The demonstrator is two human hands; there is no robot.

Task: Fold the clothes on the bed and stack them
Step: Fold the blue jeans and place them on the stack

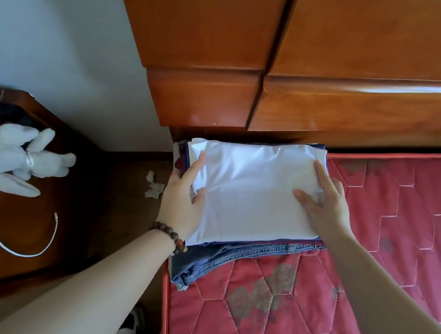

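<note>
Leaning over the red quilted bed (336,301), I face its wooden headboard (333,70). At the bed's top left corner sits the stack: folded jeans (218,259) at the bottom, a dark blue layer between, and a folded white garment (249,191) on top. My left hand (183,201) holds the white garment's left edge, thumb on top. My right hand (321,202) lies open and flat on its right side. A bead bracelet (171,236) circles my left wrist.
</note>
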